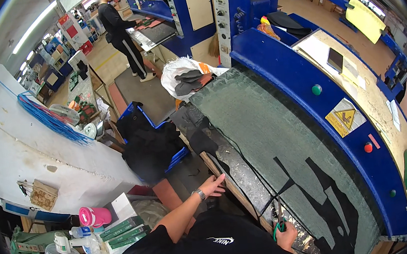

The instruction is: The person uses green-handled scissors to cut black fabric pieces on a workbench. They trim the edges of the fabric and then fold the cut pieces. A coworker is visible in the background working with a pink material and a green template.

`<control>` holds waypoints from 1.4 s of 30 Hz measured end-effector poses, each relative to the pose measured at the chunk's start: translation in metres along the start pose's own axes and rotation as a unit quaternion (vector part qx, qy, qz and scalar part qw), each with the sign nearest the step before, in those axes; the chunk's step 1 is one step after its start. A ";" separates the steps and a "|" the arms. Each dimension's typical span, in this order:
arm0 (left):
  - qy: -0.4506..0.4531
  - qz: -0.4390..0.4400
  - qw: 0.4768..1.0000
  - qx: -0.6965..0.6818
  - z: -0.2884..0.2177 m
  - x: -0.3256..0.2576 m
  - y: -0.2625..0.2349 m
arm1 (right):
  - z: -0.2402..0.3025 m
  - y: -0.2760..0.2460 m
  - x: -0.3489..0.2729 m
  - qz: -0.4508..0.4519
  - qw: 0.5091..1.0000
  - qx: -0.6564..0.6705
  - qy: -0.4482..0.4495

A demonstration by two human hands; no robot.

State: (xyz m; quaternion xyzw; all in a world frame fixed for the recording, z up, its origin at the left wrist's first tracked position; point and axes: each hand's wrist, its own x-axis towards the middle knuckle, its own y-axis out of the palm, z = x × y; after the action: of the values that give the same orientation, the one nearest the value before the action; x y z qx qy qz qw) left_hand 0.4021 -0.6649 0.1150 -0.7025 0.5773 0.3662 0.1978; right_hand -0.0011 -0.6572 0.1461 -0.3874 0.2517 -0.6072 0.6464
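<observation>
Scissors (279, 222) with green handles sit gripped in my right hand (288, 236), blades pointing far along the near edge of the table (264, 135), a green cutting board. Black material (330, 198), cut into angular strips, lies on the board just right of the blades. My left hand (213, 185) rests open, fingers spread, against the table's left edge. A blue crate (157, 137) of dark pieces stands farther left on the floor.

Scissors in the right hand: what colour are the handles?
Green handles on the scissors, gripped by the right hand; head view shows them best.
</observation>
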 end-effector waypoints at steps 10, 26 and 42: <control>-0.007 0.006 1.000 -0.007 0.002 0.003 -0.002 | 0.001 -0.002 -0.001 0.019 0.999 0.008 0.024; -0.007 -0.010 1.000 -0.012 0.003 0.003 0.001 | 0.001 -0.002 0.000 0.018 0.999 0.020 0.021; 0.007 -0.008 1.000 -0.017 0.005 0.003 0.002 | 0.001 -0.002 -0.001 0.027 0.999 -0.006 0.039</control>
State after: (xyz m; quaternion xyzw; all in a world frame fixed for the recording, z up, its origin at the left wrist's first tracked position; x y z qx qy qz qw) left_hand 0.3991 -0.6633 0.1097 -0.7127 0.5667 0.3700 0.1847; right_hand -0.0022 -0.6561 0.1480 -0.3608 0.2903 -0.6028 0.6497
